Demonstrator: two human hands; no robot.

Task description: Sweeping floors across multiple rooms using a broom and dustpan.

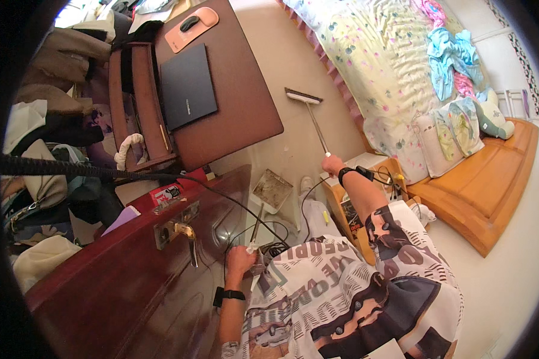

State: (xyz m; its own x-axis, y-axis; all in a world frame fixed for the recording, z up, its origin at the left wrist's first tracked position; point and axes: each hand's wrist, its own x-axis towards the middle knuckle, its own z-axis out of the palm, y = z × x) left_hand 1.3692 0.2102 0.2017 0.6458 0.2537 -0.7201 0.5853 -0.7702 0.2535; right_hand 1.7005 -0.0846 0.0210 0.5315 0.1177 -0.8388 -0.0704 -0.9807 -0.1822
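Pale tiled floor [293, 90] runs as a narrow lane between a brown counter [245, 102] on the left and a bed [377, 66] with a floral cover on the right. On the counter lie a closed dark laptop [187, 87] and a mouse on a pink pad [191, 25]. The right hand [332, 164] is closed around the top of a broom handle; the broom [308, 110] reaches forward, its head on the floor near the bed's edge (open floor lies beyond it). The left hand [241, 261] grips the handle of a dustpan [272, 190], which sits on the floor just below the counter's corner. A dark wooden door [132, 281] stands close on the left, and a small wooden bedside table [347, 203] crowds the right
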